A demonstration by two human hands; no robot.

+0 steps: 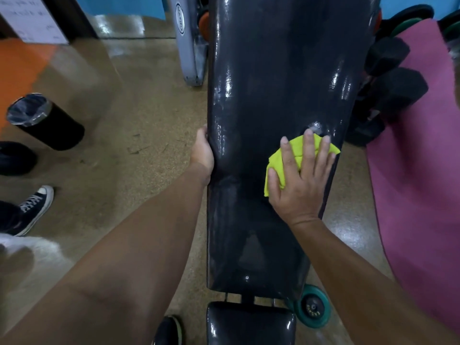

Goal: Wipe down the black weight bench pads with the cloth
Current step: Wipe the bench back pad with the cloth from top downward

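Note:
A long glossy black back pad [268, 83] of the weight bench runs up the middle of the view. Below it, past a small gap, sits the shorter black seat pad [249, 324]. A yellow-green cloth [277, 159] lies on the right side of the back pad. My right hand [300, 178] presses flat on the cloth with fingers spread. My left hand [202, 150] grips the pad's left edge, its fingers hidden around the side. A small worn pale spot shows just beyond the cloth.
A black bin [47, 123] with a liner stands on the floor at left, near another person's sneaker [32, 207]. Black dumbbells [388, 78] and a pink mat [423, 158] lie to the right. A teal bench wheel [312, 307] sits at lower right.

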